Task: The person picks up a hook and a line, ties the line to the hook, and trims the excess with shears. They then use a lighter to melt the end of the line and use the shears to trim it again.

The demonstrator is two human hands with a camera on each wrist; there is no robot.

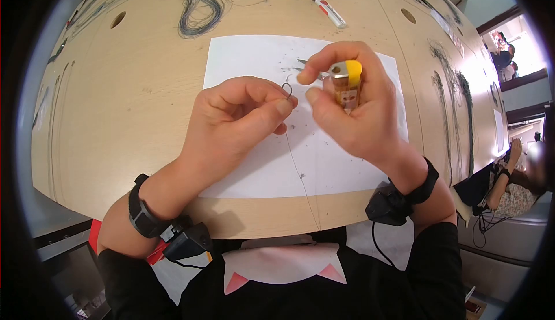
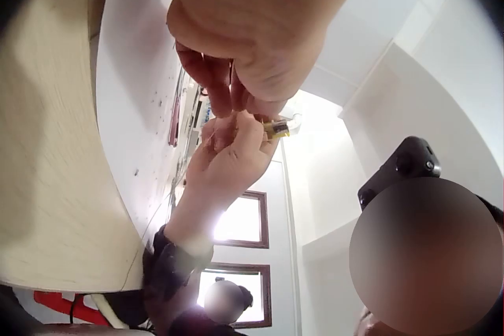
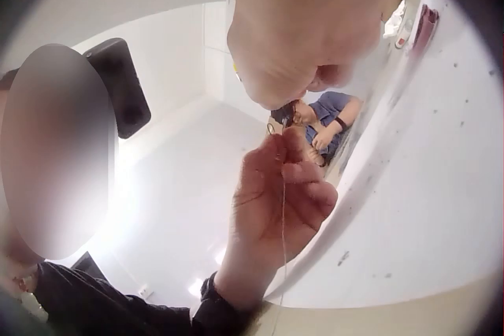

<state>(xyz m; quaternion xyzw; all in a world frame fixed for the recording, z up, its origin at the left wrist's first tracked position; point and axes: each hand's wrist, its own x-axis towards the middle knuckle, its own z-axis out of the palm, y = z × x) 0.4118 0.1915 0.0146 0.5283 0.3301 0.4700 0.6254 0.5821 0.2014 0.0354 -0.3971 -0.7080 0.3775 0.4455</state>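
Between thumb and fingertips, my left hand (image 1: 237,109) pinches a dark thin cord with a small loop (image 1: 287,86) standing up above the fingertips. A long thin thread (image 1: 302,175) runs down from this grip to the table's near edge. Fingers of my right hand (image 1: 373,112) curl round a lighter (image 1: 348,86) with a yellow and metal top and an amber body. The right thumb and index fingertip stand a little apart, close to the loop. In the right wrist view the loop (image 3: 271,128) shows above the left fingertips. Both hands are above a white paper sheet (image 1: 248,178).
Pointed metal blades (image 1: 302,62) lie on the paper, partly behind the right hand, among small dark scraps. Beyond it are a coiled bundle of dark thread (image 1: 199,17) and a white-and-red tube-shaped object (image 1: 329,12). More strands (image 1: 467,118) lie at right. Another person (image 1: 514,196) sits at right.
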